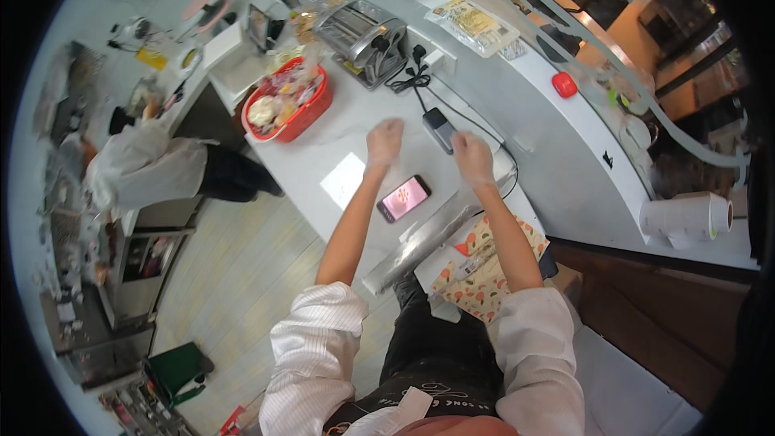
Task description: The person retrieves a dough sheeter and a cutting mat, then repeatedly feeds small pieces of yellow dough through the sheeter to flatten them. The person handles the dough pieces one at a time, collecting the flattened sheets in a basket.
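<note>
My left hand [385, 144] is over the white table [315, 160], fingers curled in. My right hand [473, 158] is also curled, just beside a dark rectangular device [439, 128] with a cable. Both hands look covered in thin clear plastic; blur hides whether the fingers pinch anything. Between my forearms a smartphone [404, 198] lies with its pink screen lit. A sheet of white paper [344, 180] is left of it. Along the near table edge runs a long, shiny, film-like roll [418, 242], partly behind my right forearm.
A red basket [303, 118] of wrapped items stands at the far left, near a metal roller machine [361, 36]. Fruit-patterned material [478, 290] lies at the near edge. A raised ledge [539, 66] borders the right. A co-worker [151, 163] stands at the left counter.
</note>
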`<action>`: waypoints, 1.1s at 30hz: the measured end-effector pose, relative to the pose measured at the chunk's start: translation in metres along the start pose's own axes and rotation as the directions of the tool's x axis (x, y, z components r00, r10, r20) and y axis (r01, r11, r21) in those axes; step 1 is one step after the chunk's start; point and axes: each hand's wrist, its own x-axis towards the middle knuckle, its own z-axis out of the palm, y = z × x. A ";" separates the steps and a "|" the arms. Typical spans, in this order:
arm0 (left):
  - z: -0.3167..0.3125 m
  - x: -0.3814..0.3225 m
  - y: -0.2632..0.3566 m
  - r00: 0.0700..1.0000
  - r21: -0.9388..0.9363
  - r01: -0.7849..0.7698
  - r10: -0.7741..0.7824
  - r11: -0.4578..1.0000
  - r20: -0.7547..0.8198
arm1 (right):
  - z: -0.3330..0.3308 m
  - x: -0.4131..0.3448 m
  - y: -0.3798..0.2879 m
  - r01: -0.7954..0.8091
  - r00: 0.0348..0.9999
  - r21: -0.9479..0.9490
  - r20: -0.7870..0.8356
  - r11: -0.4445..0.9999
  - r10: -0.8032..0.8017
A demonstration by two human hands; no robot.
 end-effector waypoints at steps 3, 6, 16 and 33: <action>0.024 0.088 0.003 0.975 0.114 -0.209 0.216 0.971 -0.050 | 0.022 0.089 -0.048 -0.037 0.990 -0.111 -0.141 0.993 0.021; 0.046 0.135 0.008 0.965 0.033 -0.261 0.260 0.965 0.043 | 0.031 0.153 -0.073 -0.035 0.994 -0.292 -0.111 0.956 0.003; 0.045 0.163 -0.014 0.817 -0.173 -0.454 0.486 0.874 0.310 | 0.059 0.203 -0.060 0.191 0.969 -0.625 -0.004 0.757 -0.248; 0.004 0.043 0.021 0.967 -0.585 -0.024 0.167 0.811 0.192 | 0.038 0.005 0.010 -0.097 0.986 -0.061 0.129 0.993 0.104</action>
